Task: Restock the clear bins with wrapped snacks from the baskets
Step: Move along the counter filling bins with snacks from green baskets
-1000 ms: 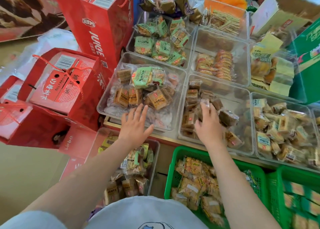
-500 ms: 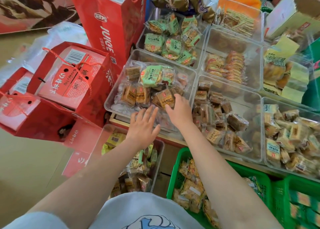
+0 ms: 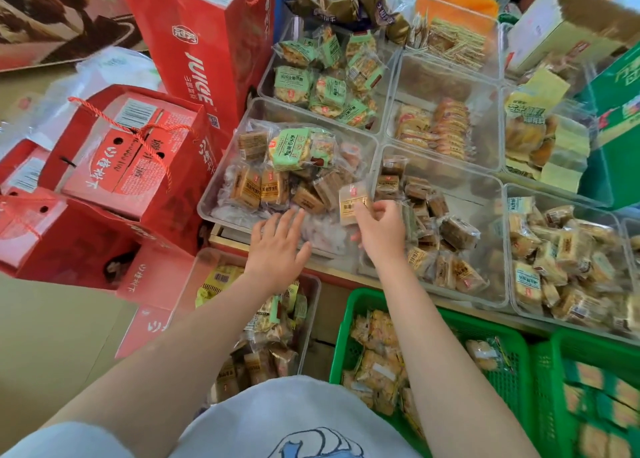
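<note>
Right hand: the right hand is seen pinching a wrapped snack between thumb and curled fingers; the packet is held upright over the wall between two clear bins.
Left hand: the left hand is held flat with straight, spread fingers at the near edge of the left bin; nothing is gripped (whether the fingertips touch the packets cannot be told).
Left bin: brown and orange packets are heaped inside, with one round green-labelled packet on top.
Middle bin: the middle bin is partly filled with small brown packets, gathered mostly toward its near-left side.
Right bin: a third bin, just beside the middle one, is packed with yellowish packets.
Baskets: a green basket of orange-yellow packets is placed below the bins, under the right forearm; a second green basket sits beside it.
Surroundings: red juice cartons are stacked to the left (one tall, others lower).
</note>
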`<state>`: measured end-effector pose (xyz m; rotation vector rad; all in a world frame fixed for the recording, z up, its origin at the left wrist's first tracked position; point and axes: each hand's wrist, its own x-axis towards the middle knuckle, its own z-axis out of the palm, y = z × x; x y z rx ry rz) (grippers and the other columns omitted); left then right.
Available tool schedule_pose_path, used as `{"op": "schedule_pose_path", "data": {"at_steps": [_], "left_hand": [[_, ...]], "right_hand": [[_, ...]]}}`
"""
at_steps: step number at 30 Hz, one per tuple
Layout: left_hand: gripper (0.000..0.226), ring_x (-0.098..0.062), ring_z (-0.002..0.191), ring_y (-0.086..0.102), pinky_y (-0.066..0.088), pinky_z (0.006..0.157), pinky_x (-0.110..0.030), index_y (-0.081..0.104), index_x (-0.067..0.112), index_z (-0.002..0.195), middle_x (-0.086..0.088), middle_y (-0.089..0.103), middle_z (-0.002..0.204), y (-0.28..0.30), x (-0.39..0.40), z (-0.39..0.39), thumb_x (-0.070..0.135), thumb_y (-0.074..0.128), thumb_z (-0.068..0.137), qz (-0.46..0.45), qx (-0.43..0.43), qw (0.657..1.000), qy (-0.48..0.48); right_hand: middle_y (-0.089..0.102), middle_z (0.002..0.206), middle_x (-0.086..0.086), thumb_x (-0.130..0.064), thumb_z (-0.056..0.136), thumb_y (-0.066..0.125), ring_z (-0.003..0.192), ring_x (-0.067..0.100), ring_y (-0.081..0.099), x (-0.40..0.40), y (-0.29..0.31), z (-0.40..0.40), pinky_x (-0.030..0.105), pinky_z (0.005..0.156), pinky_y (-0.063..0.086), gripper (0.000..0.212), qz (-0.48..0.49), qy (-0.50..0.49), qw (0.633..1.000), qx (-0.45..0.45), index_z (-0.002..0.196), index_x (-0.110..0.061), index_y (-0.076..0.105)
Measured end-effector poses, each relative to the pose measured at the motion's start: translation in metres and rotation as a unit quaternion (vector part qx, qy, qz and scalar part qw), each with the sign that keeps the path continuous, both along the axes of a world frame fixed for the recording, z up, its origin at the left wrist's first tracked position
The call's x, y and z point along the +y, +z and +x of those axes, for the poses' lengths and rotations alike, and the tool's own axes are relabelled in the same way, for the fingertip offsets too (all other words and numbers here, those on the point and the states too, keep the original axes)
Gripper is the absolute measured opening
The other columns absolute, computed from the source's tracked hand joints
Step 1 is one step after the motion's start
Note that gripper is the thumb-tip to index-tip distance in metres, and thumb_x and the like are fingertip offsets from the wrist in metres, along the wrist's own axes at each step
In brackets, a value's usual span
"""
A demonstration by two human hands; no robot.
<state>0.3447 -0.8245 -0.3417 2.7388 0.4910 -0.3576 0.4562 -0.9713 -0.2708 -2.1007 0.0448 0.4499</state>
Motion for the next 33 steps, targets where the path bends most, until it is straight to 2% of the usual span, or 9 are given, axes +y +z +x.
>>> {"op": "schedule_pose_path", "data": {"at_steps": [4,8,11,14,19,23,26,29,33], "left_hand": [[0.065,-0.02,0.152,-0.016,-0.01,0.122,-0.05,-0.013,0.026,0.158,0.003,-0.007,0.167,0.008,-0.041,0.005,0.054,0.009,0.103,-0.01,0.016,0.996,-0.082],[0.071,-0.02,0.152,-0.015,-0.011,0.12,-0.056,-0.018,0.031,0.156,0.003,-0.009,0.167,0.006,-0.082,0.011,0.062,0.013,0.1,-0.012,0.015,0.992,-0.128],[0.074,-0.021,0.153,-0.013,-0.013,0.12,-0.054,-0.019,0.03,0.156,0.002,-0.011,0.167,0.006,-0.087,0.018,0.063,0.017,0.099,-0.004,0.017,0.992,-0.127],[0.078,-0.02,0.153,-0.013,-0.014,0.119,-0.052,-0.02,0.027,0.156,0.002,-0.012,0.167,0.002,-0.087,0.019,0.065,0.018,0.099,0.023,0.019,0.991,-0.128],[0.08,-0.02,0.153,-0.015,-0.011,0.12,-0.052,-0.023,0.029,0.154,0.002,-0.014,0.166,0.002,-0.09,0.02,0.066,0.02,0.098,0.036,0.027,0.992,-0.121],[0.074,-0.016,0.153,-0.013,-0.012,0.12,-0.048,-0.02,0.033,0.155,0.006,-0.011,0.167,0.005,-0.086,0.019,0.062,0.021,0.1,0.018,0.019,0.992,-0.12],[0.069,-0.014,0.153,-0.008,-0.01,0.121,-0.043,-0.011,0.032,0.158,0.007,0.001,0.167,0.006,-0.076,0.018,0.058,0.019,0.102,-0.01,0.006,0.995,-0.097],[0.068,-0.014,0.154,-0.005,-0.008,0.121,-0.042,-0.007,0.03,0.159,0.005,0.004,0.167,0.007,-0.057,0.016,0.059,0.016,0.102,-0.02,0.013,0.998,-0.052],[0.068,-0.015,0.154,-0.003,-0.007,0.122,-0.043,-0.006,0.031,0.159,0.005,0.005,0.167,0.008,-0.028,0.01,0.06,0.015,0.101,-0.021,0.027,0.999,-0.035]], "right_hand": [[0.055,0.064,0.003,-0.035,0.101,0.051,0.043,0.014,0.044,-0.058,0.012,0.003,0.027,0.042,0.032,0.029,0.1,-0.148,0.98,0.088,0.085,-0.011,0.053],[0.05,0.061,0.0,-0.033,0.098,0.054,0.041,0.011,0.04,-0.101,0.016,0.016,0.026,0.042,0.03,0.026,0.124,-0.23,0.96,0.103,0.083,-0.013,0.052],[0.067,0.078,0.005,-0.032,0.097,0.063,0.054,0.014,0.058,-0.118,0.017,0.039,0.029,0.052,0.051,0.028,0.187,-0.273,0.94,0.085,0.112,-0.011,0.054],[0.069,0.1,0.014,-0.02,0.099,0.062,0.067,0.019,0.067,-0.124,0.009,0.057,0.029,0.06,0.059,0.035,0.198,-0.272,0.935,0.109,0.129,-0.012,0.045],[0.067,0.104,0.012,-0.003,0.1,0.05,0.065,0.015,0.067,-0.131,-0.007,0.048,0.024,0.055,0.058,0.025,0.096,-0.251,0.959,0.086,0.124,-0.013,0.049],[0.062,0.105,0.002,-0.007,0.097,0.048,0.084,0.016,0.063,-0.121,-0.008,0.018,0.033,0.075,0.057,0.018,-0.078,-0.136,0.983,-0.096,0.11,-0.017,0.056],[0.054,0.139,0.004,-0.017,0.099,0.05,0.131,0.022,0.049,-0.103,-0.024,-0.004,0.04,0.107,0.046,0.037,-0.197,0.117,0.937,-0.264,0.135,-0.016,0.054],[0.017,0.168,0.002,-0.037,0.106,0.036,0.156,0.024,0.005,-0.088,-0.046,-0.003,0.051,0.124,0.015,0.049,-0.324,0.313,0.86,-0.241,0.152,-0.022,0.041],[0.004,0.17,-0.002,-0.044,0.107,0.02,0.155,0.02,-0.013,-0.082,-0.056,0.018,0.055,0.125,0.001,0.057,-0.414,0.307,0.835,-0.192,0.157,-0.019,0.033]]}}
